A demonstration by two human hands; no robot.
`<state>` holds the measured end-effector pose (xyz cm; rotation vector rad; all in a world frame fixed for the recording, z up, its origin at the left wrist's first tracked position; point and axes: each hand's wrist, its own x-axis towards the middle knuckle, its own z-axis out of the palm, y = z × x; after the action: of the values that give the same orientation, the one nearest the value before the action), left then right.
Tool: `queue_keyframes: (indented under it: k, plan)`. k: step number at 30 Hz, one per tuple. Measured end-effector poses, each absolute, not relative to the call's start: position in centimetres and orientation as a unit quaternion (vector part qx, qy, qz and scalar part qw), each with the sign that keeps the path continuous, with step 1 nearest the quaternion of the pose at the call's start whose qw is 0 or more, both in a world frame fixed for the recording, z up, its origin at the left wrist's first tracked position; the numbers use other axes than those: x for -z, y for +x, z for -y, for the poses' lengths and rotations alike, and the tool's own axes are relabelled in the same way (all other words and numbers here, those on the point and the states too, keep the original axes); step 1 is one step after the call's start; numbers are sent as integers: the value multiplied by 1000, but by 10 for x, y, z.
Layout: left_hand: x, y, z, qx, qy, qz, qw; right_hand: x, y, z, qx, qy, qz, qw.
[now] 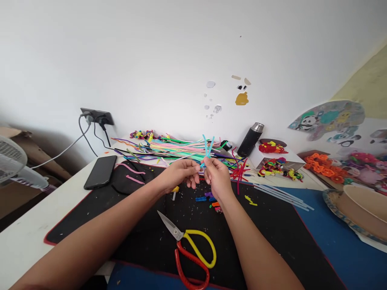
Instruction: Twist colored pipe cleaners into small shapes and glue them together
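A light-blue pipe cleaner (208, 150) is pinched between both hands above the dark mat, its two free ends sticking up in a narrow V. My left hand (186, 172) closes thumb and forefinger on its lower part. My right hand (216, 173) grips it a little higher, fingers curled. Below the hands on the mat lie small bent pieces, among them a blue one (200, 199) and an orange one (215, 204). Scissors (178, 234) with one red and one yellow handle rest nearer to me, blades pointing up and left.
A heap of many-coloured pipe cleaners (181, 149) lies along the wall. A phone (100, 172) is at the left, a black flask (250, 139) at the back right. Clear sticks (284, 196) and a round basin (363, 209) are on the right, a fan (12, 161) far left.
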<state>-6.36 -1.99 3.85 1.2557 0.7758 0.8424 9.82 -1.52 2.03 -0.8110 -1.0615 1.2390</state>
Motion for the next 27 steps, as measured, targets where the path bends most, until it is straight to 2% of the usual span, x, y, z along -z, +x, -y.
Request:
queue_keyframes:
  k: [5, 10, 19, 25, 27]
  plan:
    - [-36, -60, 22, -352, 669, -374, 538, -18, 98, 15, -506, -364, 479, 618]
    - [-32, -61, 22, -326, 704, -401, 487, -15, 98, 16, -479, -382, 500, 612]
    - [-26, -64, 12, -327, 645, -409, 556, -16, 97, 20, -439, -416, 538, 587]
    - [-27, -68, 14, -305, 672, -433, 518, -14, 94, 22, -421, -429, 558, 573]
    - [-29, -69, 15, -309, 666, -408, 542, -14, 95, 21, -422, -427, 555, 576]
